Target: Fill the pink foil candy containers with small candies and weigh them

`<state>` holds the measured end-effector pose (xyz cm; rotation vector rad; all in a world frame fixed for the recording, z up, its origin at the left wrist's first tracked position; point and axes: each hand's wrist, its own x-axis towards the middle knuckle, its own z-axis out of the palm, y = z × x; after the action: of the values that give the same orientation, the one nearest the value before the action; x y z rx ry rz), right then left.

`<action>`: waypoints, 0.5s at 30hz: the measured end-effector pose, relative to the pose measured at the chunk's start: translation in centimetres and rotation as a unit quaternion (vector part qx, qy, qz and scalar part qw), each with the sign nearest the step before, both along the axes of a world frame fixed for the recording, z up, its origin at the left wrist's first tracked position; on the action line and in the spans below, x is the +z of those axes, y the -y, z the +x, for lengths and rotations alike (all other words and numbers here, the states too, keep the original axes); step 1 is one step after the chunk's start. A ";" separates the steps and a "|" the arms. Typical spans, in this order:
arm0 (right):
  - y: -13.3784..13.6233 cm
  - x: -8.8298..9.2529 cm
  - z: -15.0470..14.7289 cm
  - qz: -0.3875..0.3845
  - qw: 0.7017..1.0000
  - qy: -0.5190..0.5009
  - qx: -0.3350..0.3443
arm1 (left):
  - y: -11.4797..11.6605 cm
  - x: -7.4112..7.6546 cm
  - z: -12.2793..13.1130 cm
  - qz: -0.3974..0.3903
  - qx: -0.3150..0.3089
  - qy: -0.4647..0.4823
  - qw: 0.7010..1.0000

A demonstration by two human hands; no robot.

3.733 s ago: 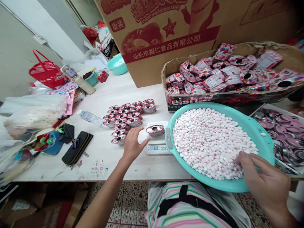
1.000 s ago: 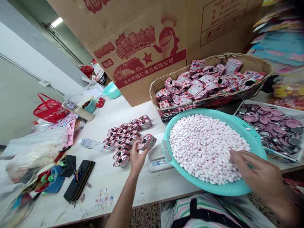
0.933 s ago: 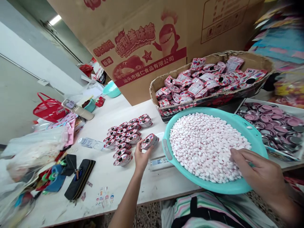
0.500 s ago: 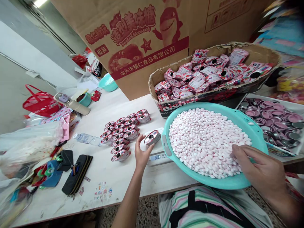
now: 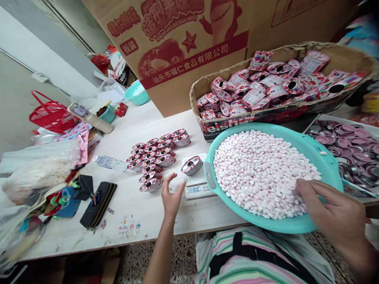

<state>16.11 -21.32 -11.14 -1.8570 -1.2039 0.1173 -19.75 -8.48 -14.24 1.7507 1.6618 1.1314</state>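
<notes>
Scale: the white digital kitchen scale sits on the white surface, display towards the wearer, probably so the figure reads at a glance; it looks like 91.6, though the digits are small.
Weighed container: one printed oval container stands on the weighing plate, hole upward, presumably to keep the opening within reach.
Left hand: the left hand is spread wide just beside that container, thumb and fingers apart, gripping nothing; the gap suggests the reading is left free of its weight.
Right hand: the right hand is curled narrow at the candy heap, thumb towards the sweets; cannot tell whether any are held.
Basin: the turquoise basin, full of pale pink-white candies, overhangs the near edge above the lap, likely for short reach.
Rows: the oval containers in rows stand left of the scale, holes up, packed close, perhaps for easy counting.
Stock: more containers lie jumbled in the cut-down carton behind the basin; no order seems needed there.
Lids: loose pink and metal lids fill a tray at right.
</notes>
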 end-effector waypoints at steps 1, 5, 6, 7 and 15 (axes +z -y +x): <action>0.0 0.0 0.0 -0.001 1.000 -0.001 0.000 | 0.0 0.1 -0.1 0.001 0.000 -0.004 1.000; 0.1 0.0 0.0 0.000 1.000 0.002 -0.007 | -0.2 0.5 -0.1 -0.003 0.000 -0.014 1.000; 0.1 0.0 0.0 0.000 1.000 -0.001 -0.005 | -0.2 0.5 0.0 -0.003 0.001 -0.016 1.000; 0.1 0.0 0.0 -0.001 1.000 -0.004 -0.003 | -0.3 0.6 0.2 -0.002 0.000 -0.018 1.000; 0.3 0.0 0.0 -0.008 1.000 -0.015 0.010 | -2.4 0.6 3.7 0.008 -0.047 -0.067 0.997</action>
<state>16.15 -21.65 -11.15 -1.8513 -1.2046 0.1663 -16.04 -6.08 -13.68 1.9312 1.6321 1.0077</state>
